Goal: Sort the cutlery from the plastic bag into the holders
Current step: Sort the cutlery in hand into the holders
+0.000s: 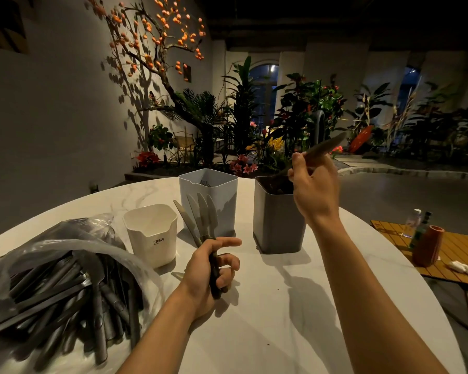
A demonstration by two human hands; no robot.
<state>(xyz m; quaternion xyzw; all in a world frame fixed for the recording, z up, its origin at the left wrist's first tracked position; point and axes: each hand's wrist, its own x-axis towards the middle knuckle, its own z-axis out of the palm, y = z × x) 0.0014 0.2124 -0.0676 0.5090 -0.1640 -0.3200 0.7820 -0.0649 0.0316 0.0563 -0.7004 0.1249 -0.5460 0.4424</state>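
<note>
- At about 8 o'clock on the white marble table (268,333) lies the plastic bag (52,255), its mouth open toward the middle and still heaped with dark cutlery (73,295), so by my reading the sorting is far from done.
- Just beside the bag, toward 10 o'clock, stands the white holder (152,234); nothing shows above its rim and I cannot tell what is inside.
- The left hand (210,271) sits near the centre, curled round the dark handles of a bundle of knives (200,215) whose blades fan upward; its forefinger points loosely toward 3 o'clock.
- Behind the blades, at 12 o'clock, is the pale grey holder (208,198), with a few metal tips just visible inside.
- At 1 o'clock stands the dark grey holder (277,220), with dark pieces dimly seen within.
- The right hand (314,187) hovers over that holder's rim, gripping a single knife (322,149) that is tilted, one end aimed into the opening, the other up toward 2 o'clock.
- The step in hand looks like dropping this piece into the dark grey holder. The next move calls for steepening the knife, letting it slide in, then drawing another from the left hand's bundle.
- At 3 o'clock, off the table, a wooden mat (454,255) carries an orange vase (428,245).
</note>
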